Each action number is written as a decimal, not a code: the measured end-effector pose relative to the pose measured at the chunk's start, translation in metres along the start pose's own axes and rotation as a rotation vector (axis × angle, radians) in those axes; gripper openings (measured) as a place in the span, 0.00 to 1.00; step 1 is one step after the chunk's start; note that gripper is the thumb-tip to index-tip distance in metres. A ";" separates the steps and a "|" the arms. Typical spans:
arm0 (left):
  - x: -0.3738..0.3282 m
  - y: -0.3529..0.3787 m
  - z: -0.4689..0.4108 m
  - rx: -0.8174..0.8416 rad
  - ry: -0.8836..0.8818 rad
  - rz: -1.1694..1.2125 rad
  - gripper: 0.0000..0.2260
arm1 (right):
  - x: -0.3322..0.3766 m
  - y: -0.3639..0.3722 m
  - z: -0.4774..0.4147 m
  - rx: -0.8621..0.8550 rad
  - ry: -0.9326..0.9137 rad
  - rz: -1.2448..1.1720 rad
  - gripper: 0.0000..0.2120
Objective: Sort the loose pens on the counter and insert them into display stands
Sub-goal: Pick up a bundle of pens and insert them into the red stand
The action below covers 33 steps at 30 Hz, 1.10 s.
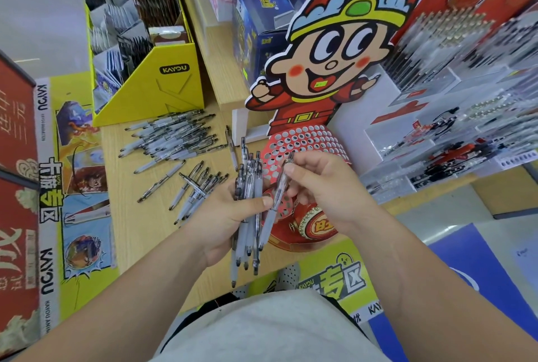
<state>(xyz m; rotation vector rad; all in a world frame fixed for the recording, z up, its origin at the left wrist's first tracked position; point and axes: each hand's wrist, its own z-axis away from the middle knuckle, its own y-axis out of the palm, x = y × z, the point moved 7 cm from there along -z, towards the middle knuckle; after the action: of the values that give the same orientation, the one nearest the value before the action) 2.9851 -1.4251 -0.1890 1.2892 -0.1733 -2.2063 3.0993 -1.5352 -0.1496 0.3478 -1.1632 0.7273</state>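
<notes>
The left grip [224, 219] is clasping a bundle of pens [247, 171]; the right grip [323, 196] is pinching a single pen [269, 220], with loose pens [174, 140] lying on the surface [139, 233]

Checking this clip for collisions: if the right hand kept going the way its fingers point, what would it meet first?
Probably the bundle of pens gripped in the left hand. The right hand, pinching a single pen, points left toward it. Depth is hard to judge.
</notes>
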 end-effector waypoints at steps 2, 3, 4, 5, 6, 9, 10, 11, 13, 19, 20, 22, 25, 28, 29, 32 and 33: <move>0.000 -0.001 0.001 -0.016 0.000 0.004 0.11 | 0.001 -0.002 0.000 -0.003 0.007 -0.058 0.06; 0.001 -0.001 0.002 -0.012 0.002 0.001 0.11 | 0.001 -0.002 -0.001 -0.008 0.007 -0.080 0.06; 0.001 -0.001 0.002 -0.003 0.003 -0.010 0.11 | 0.000 -0.001 -0.001 -0.014 0.007 -0.099 0.07; 0.002 0.000 0.003 0.004 0.009 -0.020 0.11 | 0.000 0.000 -0.001 -0.024 0.001 -0.109 0.07; 0.002 0.001 0.003 0.005 0.015 -0.022 0.11 | 0.000 0.001 0.000 -0.039 -0.006 -0.107 0.06; 0.002 0.000 0.002 0.001 0.024 -0.038 0.11 | -0.001 -0.002 -0.001 -0.105 -0.041 -0.021 0.05; 0.002 0.000 0.001 -0.002 0.023 -0.040 0.12 | -0.001 -0.003 -0.001 -0.116 -0.046 0.005 0.07; 0.003 -0.001 0.000 -0.009 0.021 -0.036 0.12 | 0.000 -0.004 -0.002 -0.117 -0.050 0.022 0.07; 0.006 -0.006 -0.003 -0.046 0.002 -0.004 0.11 | 0.005 -0.004 -0.002 -0.117 -0.060 0.030 0.04; 0.024 -0.041 -0.010 -0.209 -0.076 0.113 0.15 | 0.017 -0.030 -0.007 -0.269 -0.136 0.114 0.04; 0.027 -0.046 -0.011 -0.224 -0.089 0.130 0.16 | 0.017 -0.032 -0.008 -0.285 -0.160 0.198 0.06; 0.033 -0.051 -0.011 -0.234 -0.109 0.152 0.16 | 0.019 -0.028 -0.009 -0.279 -0.226 0.388 0.08; 0.036 -0.051 -0.010 -0.223 -0.124 0.184 0.14 | 0.015 -0.011 -0.010 -0.223 -0.310 0.577 0.07; 0.036 -0.051 -0.010 -0.222 -0.118 0.205 0.13 | 0.008 -0.003 -0.013 -0.197 -0.338 0.657 0.07; 0.036 -0.052 -0.010 -0.228 -0.112 0.215 0.12 | 0.007 -0.002 -0.014 -0.200 -0.351 0.695 0.07; 0.036 -0.056 -0.008 -0.257 -0.096 0.265 0.10 | 0.003 0.001 -0.018 -0.208 -0.365 0.767 0.08; 0.036 -0.057 -0.007 -0.264 -0.091 0.280 0.11 | 0.001 0.002 -0.018 -0.208 -0.364 0.765 0.08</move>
<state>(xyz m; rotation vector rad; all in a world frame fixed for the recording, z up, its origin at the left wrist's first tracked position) 2.9542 -1.3960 -0.2413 0.9596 -0.0866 -1.9728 3.1112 -1.5221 -0.1555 -0.1720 -1.7291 1.2217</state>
